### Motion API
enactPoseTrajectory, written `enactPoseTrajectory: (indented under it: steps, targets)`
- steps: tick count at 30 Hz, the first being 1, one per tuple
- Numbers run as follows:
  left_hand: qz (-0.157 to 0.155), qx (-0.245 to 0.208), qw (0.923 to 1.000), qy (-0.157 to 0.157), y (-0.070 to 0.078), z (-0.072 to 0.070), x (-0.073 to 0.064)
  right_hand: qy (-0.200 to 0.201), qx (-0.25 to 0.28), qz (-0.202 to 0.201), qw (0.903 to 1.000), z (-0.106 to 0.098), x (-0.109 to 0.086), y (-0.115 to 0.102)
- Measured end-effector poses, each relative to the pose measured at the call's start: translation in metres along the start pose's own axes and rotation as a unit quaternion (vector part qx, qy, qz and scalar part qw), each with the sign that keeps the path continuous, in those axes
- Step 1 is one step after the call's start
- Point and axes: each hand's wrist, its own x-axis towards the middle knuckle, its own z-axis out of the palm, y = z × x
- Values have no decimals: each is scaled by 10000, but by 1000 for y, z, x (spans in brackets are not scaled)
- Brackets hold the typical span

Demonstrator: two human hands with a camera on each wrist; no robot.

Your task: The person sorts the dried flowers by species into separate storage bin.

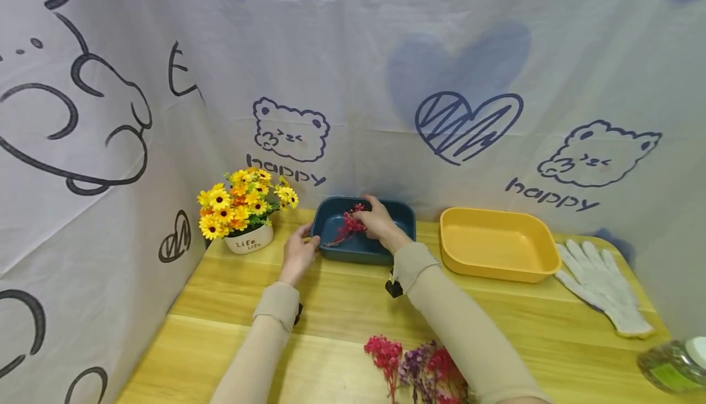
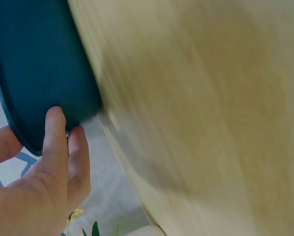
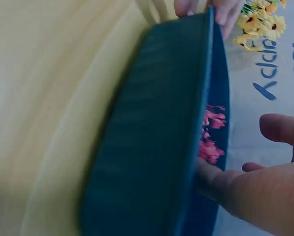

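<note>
A dark blue rectangular box (image 1: 358, 255) stands at the back of the table, against the curtain. My left hand (image 1: 298, 253) holds its left end; in the left wrist view, fingertips press the outer wall (image 2: 43, 64) while another digit lies at the rim. Inside the box rests a sprig of pink-red dried flowers (image 1: 349, 227). Over it reaches my right hand (image 1: 380, 223). In the right wrist view, one digit dips inside the rim beside the pink blossoms (image 3: 211, 150), and another finger (image 3: 279, 129) stands well apart from it.
Left of the box is a white pot (image 1: 250, 240) of yellow flowers (image 1: 237, 202). To the right stand a yellow box (image 1: 499, 269), white gloves (image 1: 603, 284) and a white-lidded jar (image 1: 673, 364). More pink and purple dried flowers (image 1: 417, 367) lie at the front, partly under the right forearm.
</note>
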Motion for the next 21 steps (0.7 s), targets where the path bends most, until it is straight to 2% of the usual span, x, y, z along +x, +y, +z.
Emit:
enactPoseTrajectory:
  steps: [6, 10, 13, 17, 21]
  targets:
    - [-29, 88, 10000, 22, 2, -1, 1, -149, -505, -89, 9986, -22, -19, -10]
    - [-8, 104, 9999, 57, 1, 1, 1, -293, -684, -229, 9970, -35, -40, -18]
    - [-71, 171, 9998, 38, 2, 1, 2, -546, -853, -341, 9943, -43, -61, -22]
    - [-192, 234, 9995, 9, 2, 0, 2, -975, -1515, -683, 9813, -49, -92, -18]
    - [-250, 236, 9994, -83, 3, 1, 0, -1282, -2377, -996, 9577, -49, -121, -9]
